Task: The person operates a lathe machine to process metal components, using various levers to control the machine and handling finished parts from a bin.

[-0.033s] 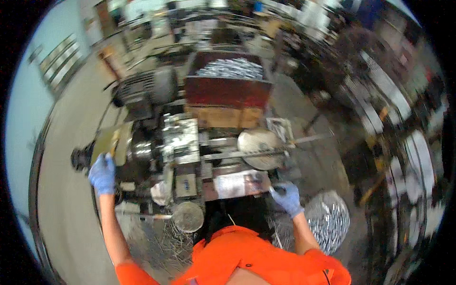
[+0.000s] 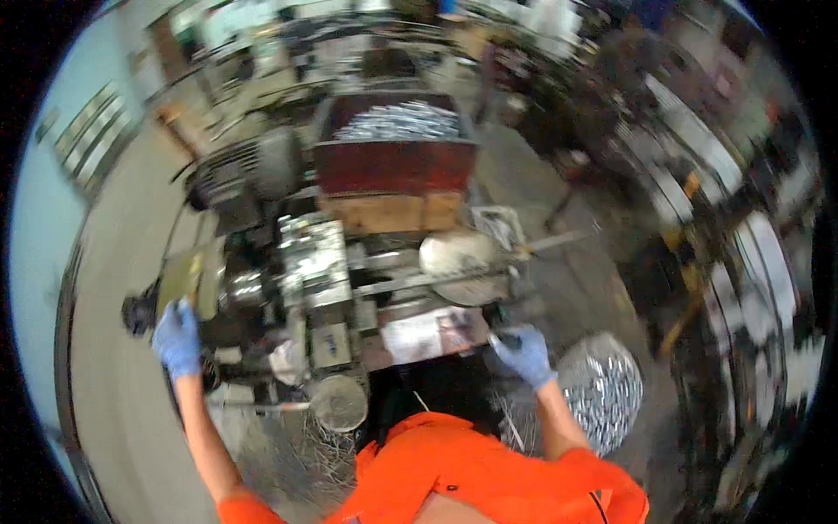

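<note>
I stand at a small metal-working machine (image 2: 336,279) with grey and silver parts. My left hand (image 2: 178,337), in a blue glove, lies with fingers spread against the machine's left end, beside a yellow-green cover (image 2: 188,275) and a black knob (image 2: 135,314). My right hand (image 2: 524,354), also in a blue glove, is at the machine's front right corner, fingers curled around a small dark part (image 2: 504,336). A round pale disc (image 2: 454,253) sits on the right side of the machine. The picture is blurred.
A dark red bin (image 2: 397,162) heaped with shiny metal pieces stands behind the machine on a wooden box (image 2: 393,212). A round basket of shiny pieces (image 2: 602,393) is at the lower right. Metal shavings (image 2: 297,445) litter the floor. Cluttered shelves (image 2: 742,218) line the right.
</note>
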`<state>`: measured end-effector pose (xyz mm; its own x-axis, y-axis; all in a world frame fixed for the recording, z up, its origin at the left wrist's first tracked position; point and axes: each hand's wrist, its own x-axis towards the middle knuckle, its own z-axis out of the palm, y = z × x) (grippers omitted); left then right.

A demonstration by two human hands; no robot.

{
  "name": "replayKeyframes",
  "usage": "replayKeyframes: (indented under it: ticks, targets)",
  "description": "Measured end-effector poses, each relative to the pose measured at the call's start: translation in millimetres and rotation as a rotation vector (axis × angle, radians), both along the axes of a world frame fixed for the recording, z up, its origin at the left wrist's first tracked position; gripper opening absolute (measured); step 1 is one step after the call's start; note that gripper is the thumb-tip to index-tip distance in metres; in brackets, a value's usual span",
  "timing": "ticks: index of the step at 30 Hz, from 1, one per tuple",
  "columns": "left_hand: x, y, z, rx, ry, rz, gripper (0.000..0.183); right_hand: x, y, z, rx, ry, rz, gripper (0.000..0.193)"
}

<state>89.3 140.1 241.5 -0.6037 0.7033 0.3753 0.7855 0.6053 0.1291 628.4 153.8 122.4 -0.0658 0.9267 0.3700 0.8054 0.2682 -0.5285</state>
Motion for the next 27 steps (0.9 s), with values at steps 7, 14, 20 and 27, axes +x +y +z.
replayKeyframes:
  ticks: [7,14,20,27]
  targets:
    - [-40,-68,-18,0.315,-0.171,-0.094,0.051,167,-22,-18,-0.213,0.204,-0.601,0.045]
    - [-31,-112,-35,0.436,-0.007,-0.084,0.044,322,-87,-92,-0.587,-0.045,-1.087,0.056]
    - [-25,-138,-37,0.516,-0.196,0.049,0.046,328,-53,-138,-0.812,-0.339,-0.950,0.059]
    - [-52,-148,-33,0.219,-0.161,-0.011,0.043,334,-44,-155,-0.638,-0.414,-0.619,0.053]
